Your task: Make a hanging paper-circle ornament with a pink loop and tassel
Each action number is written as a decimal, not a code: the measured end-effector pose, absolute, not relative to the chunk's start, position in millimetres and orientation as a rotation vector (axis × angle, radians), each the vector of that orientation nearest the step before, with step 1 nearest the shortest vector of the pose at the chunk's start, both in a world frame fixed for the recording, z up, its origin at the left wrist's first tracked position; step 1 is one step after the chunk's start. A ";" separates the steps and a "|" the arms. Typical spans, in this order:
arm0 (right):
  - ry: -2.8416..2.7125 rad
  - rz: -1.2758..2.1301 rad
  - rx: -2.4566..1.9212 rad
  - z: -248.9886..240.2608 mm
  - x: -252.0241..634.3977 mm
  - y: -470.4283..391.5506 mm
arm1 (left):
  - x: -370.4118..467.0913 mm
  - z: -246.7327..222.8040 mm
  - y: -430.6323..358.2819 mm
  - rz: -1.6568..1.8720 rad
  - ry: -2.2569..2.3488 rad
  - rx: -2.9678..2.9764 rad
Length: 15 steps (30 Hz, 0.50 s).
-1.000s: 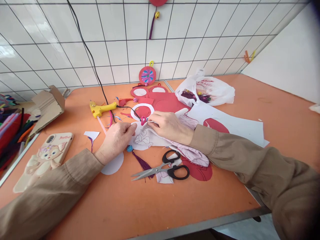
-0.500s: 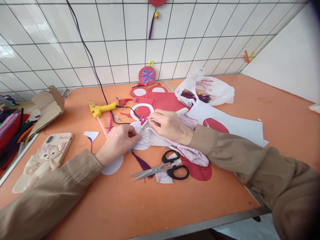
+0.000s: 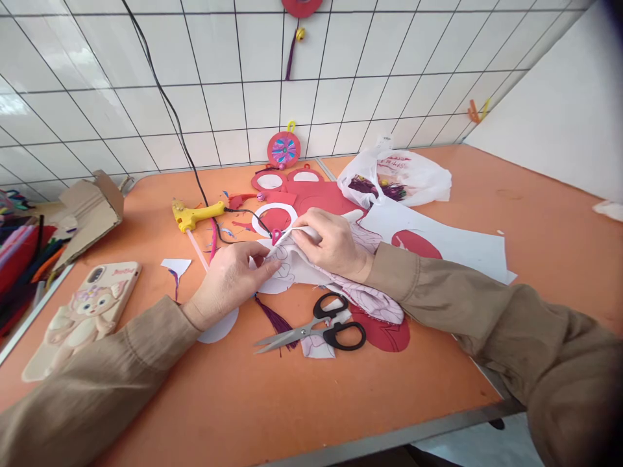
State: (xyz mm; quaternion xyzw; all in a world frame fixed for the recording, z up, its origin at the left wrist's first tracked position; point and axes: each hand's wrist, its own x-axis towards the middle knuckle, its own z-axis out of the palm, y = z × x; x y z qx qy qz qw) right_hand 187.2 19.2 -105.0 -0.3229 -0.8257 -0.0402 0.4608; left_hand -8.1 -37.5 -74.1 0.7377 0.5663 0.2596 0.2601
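A white patterned cloth (image 3: pixel 377 303) with purple lines stretches between my hands over the middle of the orange table. My right hand (image 3: pixel 335 243) is closed around a folded upper part of it. My left hand (image 3: pixel 233 275) pinches its left edge between thumb and fingers. Under the cloth lies a white paper disc, mostly covered, with a pink loop (image 3: pixel 276 236) at its top and a purple tassel (image 3: pixel 276 319) below. Black-handled scissors (image 3: pixel 314 329) lie blades partly apart in front of my hands, over a cloth scrap (image 3: pixel 318 347).
A yellow glue gun (image 3: pixel 198 214) with a black cord lies behind my left hand. Red paper (image 3: pixel 324 194), white paper (image 3: pixel 467 246) and a plastic bag (image 3: pixel 423 175) are farther back. A phone (image 3: pixel 82 318) and cardboard box (image 3: pixel 95 217) are at the left.
The cloth's edge between my hands has been lifted. My left thumb and fingers have moved slightly right and up onto it, while my right hand has shifted its fold a little.
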 end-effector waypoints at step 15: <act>-2.448 0.669 -1.023 -42.6 209.9 27.7 | -6.9 -70.1 -35.6 0.803 1.451 1.881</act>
